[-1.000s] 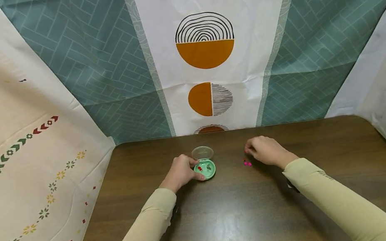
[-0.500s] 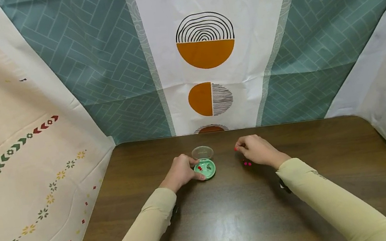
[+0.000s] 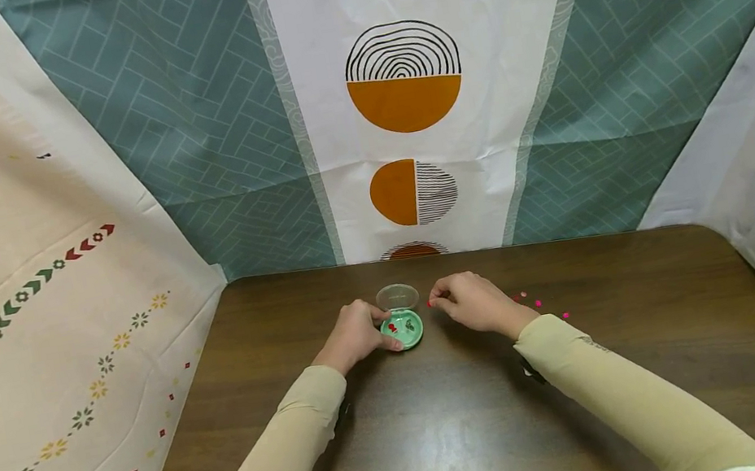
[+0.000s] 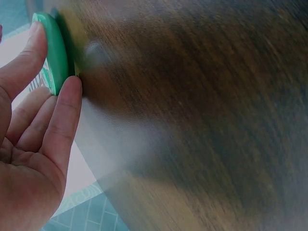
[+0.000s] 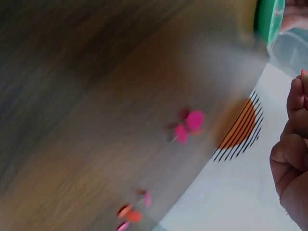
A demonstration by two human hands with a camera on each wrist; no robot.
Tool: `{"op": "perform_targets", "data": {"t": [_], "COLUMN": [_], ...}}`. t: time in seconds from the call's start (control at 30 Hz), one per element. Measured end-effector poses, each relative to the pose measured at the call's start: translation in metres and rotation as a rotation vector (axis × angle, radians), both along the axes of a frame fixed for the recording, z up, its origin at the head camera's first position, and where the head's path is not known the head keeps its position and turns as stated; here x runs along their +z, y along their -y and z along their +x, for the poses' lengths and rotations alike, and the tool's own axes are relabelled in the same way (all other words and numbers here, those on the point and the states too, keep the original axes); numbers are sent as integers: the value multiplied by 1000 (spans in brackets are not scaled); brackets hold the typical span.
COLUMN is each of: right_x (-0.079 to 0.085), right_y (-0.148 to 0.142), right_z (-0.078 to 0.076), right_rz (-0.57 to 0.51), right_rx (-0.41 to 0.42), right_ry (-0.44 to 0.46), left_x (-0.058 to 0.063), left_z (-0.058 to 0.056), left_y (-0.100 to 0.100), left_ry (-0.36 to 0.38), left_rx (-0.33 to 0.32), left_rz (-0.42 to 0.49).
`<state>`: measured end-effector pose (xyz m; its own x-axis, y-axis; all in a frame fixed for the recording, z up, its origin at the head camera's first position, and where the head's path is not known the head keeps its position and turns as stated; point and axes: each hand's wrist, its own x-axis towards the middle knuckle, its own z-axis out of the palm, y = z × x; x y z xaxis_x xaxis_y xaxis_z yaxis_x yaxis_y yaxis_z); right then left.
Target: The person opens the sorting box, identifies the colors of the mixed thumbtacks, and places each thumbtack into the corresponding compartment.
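A round green case (image 3: 405, 331) lies on the table with its clear lid (image 3: 398, 296) raised at the back. Several small red pieces show in it, too small to tell. My left hand (image 3: 358, 335) grips the case's left side, thumb in front and fingers behind; the left wrist view shows the green wall (image 4: 57, 53) between thumb and fingers. Just right of the case, my right hand (image 3: 473, 303) pinches a small red thumbtack (image 3: 429, 304) at its fingertips. In the right wrist view, pink thumbtacks (image 5: 195, 120) lie on the wood.
More pink and red thumbtacks (image 3: 538, 303) lie scattered to the right of my right hand. Another cluster of orange and pink thumbtacks (image 5: 133, 216) shows in the right wrist view. The brown table (image 3: 424, 434) ends at a patterned cloth (image 3: 417, 204) behind.
My right hand has moved left to near the case, carrying the red thumbtack. Thumbtacks right of it, hidden before, now show. My left hand stays on the case.
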<state>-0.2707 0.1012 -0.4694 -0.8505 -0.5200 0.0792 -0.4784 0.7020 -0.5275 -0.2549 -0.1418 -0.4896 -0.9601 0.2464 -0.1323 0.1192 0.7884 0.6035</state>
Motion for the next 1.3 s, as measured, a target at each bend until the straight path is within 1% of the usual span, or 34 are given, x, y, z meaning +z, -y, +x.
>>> {"op": "perform_targets", "data": {"t": [0.13,0.3,0.4,0.5,0.57,0.67,0.8,1.13,1.3], "right_x": [-1,-5,-10,-14,-18,-21,-22,-21,-19], "right_y": [18,38,48,55,59,63,67,72,74], "right_z": [3,10,15,17,18,20,21,20,18], "right_rz": [-4,27,41,52,54,64,93,200,212], "right_rx": [39,77,85,69,45,4,-38,-41,-50], "right_ry": [-25,-55,-78,-132,-174,-208,-205,-181,-180], "left_x": [0,1,1,0,0,0,1,4,5], "left_z": [0,1,2,2,2,3,4,4,4], "left_y": [0,-1,-1,0,0,1,2,0,0], "left_ry": [-4,0,1,1,3,2,1,30,47], "left_rx": [-5,-2,2,3,3,2,2,6,12], "left_rz": [3,2,9,18,22,19,15,25,26]}}
